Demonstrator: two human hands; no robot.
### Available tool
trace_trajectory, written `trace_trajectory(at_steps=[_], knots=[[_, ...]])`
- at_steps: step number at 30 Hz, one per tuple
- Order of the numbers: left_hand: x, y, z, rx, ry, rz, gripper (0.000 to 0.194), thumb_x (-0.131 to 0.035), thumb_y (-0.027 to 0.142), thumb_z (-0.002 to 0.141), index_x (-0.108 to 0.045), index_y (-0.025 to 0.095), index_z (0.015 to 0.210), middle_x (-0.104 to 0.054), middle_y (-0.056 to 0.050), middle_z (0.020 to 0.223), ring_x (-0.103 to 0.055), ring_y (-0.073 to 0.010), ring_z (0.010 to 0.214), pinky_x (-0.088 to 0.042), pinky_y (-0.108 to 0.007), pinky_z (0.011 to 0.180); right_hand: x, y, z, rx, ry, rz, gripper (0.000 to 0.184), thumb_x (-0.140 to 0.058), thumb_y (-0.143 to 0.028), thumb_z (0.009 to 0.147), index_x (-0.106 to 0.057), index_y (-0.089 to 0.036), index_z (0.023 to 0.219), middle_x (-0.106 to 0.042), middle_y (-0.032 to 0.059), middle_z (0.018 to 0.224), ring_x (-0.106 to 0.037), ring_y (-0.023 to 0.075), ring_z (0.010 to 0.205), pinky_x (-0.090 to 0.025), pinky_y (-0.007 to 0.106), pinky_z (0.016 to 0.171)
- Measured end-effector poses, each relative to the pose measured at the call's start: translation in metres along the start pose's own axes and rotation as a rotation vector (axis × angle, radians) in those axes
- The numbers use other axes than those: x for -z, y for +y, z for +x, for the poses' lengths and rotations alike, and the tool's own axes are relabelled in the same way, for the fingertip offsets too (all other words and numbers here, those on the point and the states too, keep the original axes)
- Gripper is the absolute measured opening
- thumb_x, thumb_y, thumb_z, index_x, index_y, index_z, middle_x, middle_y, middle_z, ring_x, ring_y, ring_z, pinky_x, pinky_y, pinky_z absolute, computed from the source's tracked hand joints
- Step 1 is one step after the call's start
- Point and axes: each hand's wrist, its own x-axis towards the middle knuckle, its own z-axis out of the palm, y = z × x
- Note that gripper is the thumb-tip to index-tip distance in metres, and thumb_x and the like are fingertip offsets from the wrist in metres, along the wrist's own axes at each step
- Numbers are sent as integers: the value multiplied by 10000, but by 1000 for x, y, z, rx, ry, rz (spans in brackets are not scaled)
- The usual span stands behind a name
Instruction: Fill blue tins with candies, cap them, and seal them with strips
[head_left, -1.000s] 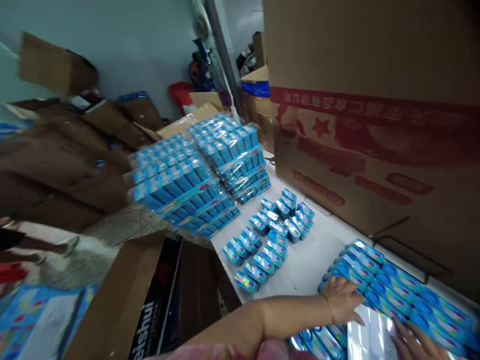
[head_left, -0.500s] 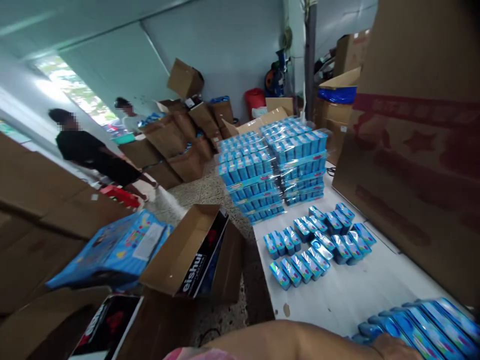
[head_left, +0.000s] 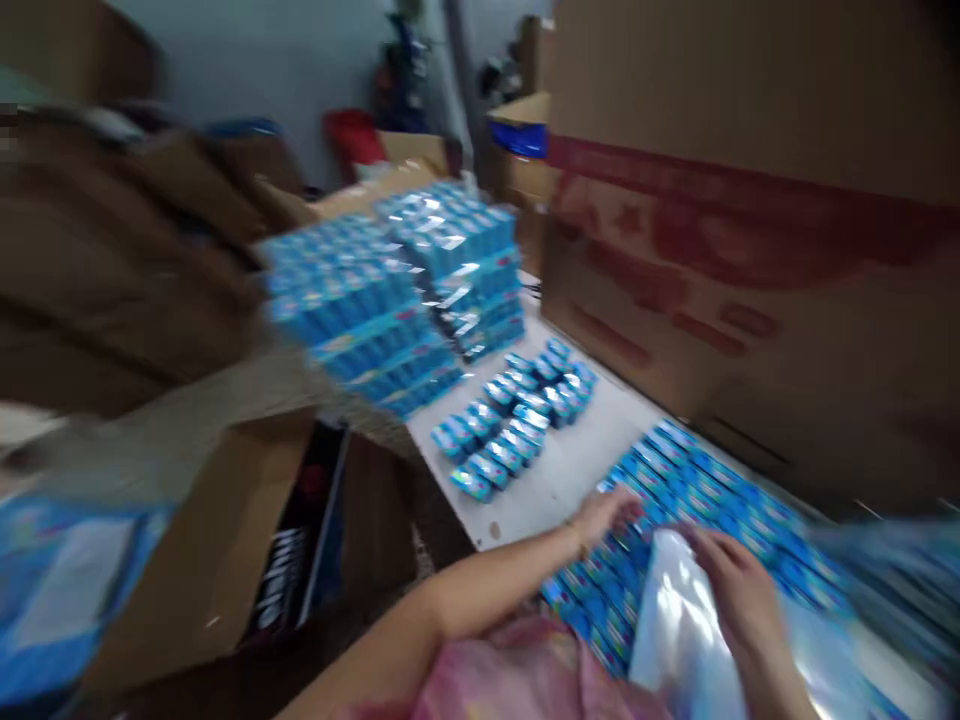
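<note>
Rows of small blue packs (head_left: 705, 490) stand close together on the white table in front of me. My left hand (head_left: 602, 517) is over the near-left packs, its fingers apart and somewhat blurred, with nothing visible in them. My right hand (head_left: 739, 580) pinches the upper edge of a clear, shiny plastic bag (head_left: 681, 610), which hangs over the packs and hides some of them. Farther back on the table a looser group of blue packs (head_left: 517, 425) stands in short rows.
Film-wrapped stacks of blue packs (head_left: 476, 245) rise at the table's far end. A big cardboard carton (head_left: 750, 220) walls off the right side. To the left are an open carton (head_left: 202, 540) and a blue printed package (head_left: 45, 590). More cartons (head_left: 112, 270) are piled behind.
My view has swung right and down. Both hands now show over the nearer packs, and the plastic bag has come into view in my right hand. The people at left have left the view.
</note>
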Motion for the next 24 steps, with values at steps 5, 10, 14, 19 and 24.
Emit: trace_trajectory(at_steps=[5,10,14,19,24], knots=[[36,7,3,366,61,-929,465,-525,518,693,-605,117,915,-625,-66,793,-570,-116,697,-437,-247,646,-8,27,34,-88,256,197,225,-709,-344,469,-620,-180,596,-578,-19,540,-503,109,506,-379,241,481],[46,2,10,370,36,-846,473,-748,206,476,-574,134,910,-598,1,722,-534,-73,617,-401,-199,575,-30,49,35,-119,362,404,232,-711,-313,482,-596,-162,616,-555,-51,543,-460,69,491,-325,193,473],[50,-18,30,318,9,-683,477,-719,195,467,-557,134,912,-580,4,726,-532,-82,628,-409,-217,592,-45,58,42,-124,507,368,222,-685,-317,508,-599,-160,638,-551,-49,551,-468,83,524,-317,189,478],[62,-40,75,234,18,-465,469,-703,220,449,-547,130,882,-537,25,676,-512,-78,569,-410,-236,578,-59,65,67,33,668,123,214,-620,-358,587,-600,-153,646,-585,-16,610,-505,120,613,-385,229,605],[62,-51,116,174,17,-362,430,-670,190,468,-543,132,874,-521,40,630,-516,-84,547,-409,-237,564,-66,66,94,134,795,-269,216,-521,-354,695,-603,-156,673,-606,22,689,-508,152,699,-366,259,668]])
